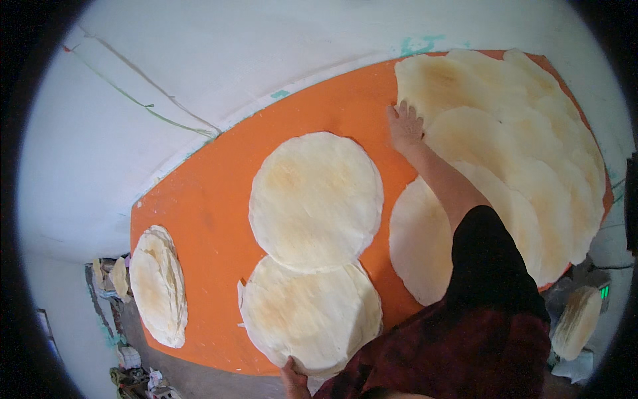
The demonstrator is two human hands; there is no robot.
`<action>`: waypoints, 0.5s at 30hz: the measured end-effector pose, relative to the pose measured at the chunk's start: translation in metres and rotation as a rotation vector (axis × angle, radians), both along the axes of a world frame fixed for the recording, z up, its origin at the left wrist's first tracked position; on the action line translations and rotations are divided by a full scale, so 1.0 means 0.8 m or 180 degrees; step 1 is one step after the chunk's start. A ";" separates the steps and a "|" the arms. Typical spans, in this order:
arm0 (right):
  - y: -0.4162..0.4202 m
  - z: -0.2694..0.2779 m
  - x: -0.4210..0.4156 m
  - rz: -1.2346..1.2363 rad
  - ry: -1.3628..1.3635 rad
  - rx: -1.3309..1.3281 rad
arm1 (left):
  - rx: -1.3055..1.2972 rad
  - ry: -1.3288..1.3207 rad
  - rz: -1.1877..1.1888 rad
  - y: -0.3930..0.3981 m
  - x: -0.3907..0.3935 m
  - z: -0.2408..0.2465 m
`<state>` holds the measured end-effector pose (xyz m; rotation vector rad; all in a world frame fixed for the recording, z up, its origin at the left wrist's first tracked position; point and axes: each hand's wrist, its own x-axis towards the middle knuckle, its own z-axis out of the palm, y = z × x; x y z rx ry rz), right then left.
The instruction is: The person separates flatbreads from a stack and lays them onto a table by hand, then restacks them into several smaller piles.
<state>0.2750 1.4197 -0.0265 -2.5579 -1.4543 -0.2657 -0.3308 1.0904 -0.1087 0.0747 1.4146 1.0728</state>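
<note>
Large round flatbreads lie on an orange tabletop (214, 199). My right hand (406, 124) reaches far across, fingers spread, at the left edge of the overlapping flatbreads (523, 134) that cover the right side. Whether its fingers press on the bread or on the table I cannot tell. My left hand (294, 380) is at the near edge of a stack of flatbreads (304, 314), its thumb on top and the other fingers hidden. Beyond that stack, a round flatbread pile (316, 199) overlaps its far edge. One flatbread (418, 239) lies partly under my right arm.
Another stack of flatbreads (158, 287) sits at the table's left end. A white wall (239, 55) runs along the far side, with cords hanging on it. Bags and other items (144, 381) lie on the floor at lower left. More stacked flatbreads (578, 321) stand beyond the right end.
</note>
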 end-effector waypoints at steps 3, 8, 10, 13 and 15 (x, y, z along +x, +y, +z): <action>0.035 -0.024 0.033 -0.0031 -0.0228 -0.0069 | -0.0142 0.0345 -0.0226 -0.012 -0.026 -0.015; 0.066 0.004 0.049 -0.0153 -0.0423 -0.1059 | -0.1123 0.0596 -0.0089 -0.024 -0.035 0.014; 0.069 0.002 0.059 -0.0375 -0.0838 -0.0728 | -0.1089 0.0592 -0.0070 -0.026 -0.036 0.007; 0.079 -0.025 0.102 -0.0561 -0.1366 -0.0308 | -0.1185 0.0685 -0.0056 -0.023 -0.034 0.003; 0.079 -0.029 0.118 -0.0597 -0.1348 -0.0254 | -0.1487 0.0905 -0.0014 -0.018 -0.026 0.007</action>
